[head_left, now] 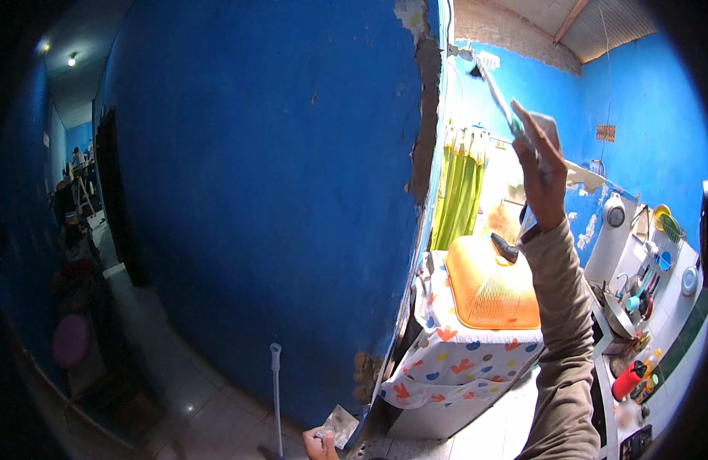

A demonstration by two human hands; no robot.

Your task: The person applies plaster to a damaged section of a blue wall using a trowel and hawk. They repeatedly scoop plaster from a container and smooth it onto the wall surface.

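My right hand is raised at the end of the blue wall, fingers closed round a long, narrow, pale flat tool. The tool is seen almost edge-on and blurred, and its tip reaches up beside the wall's upper corner edge. A dark patch shows close to that tip. Low in the picture, my left hand grips a squarish, thin grey plate with smears on it; its handle, if any, is hidden. Grey bare plaster and flaking paint run down the wall's end edge.
A white pole leans against the wall near my left hand. Beyond the corner, an orange basket-like cover sits on a patterned cloth. Green curtains hang behind. At right are kitchen utensils and a red bottle.
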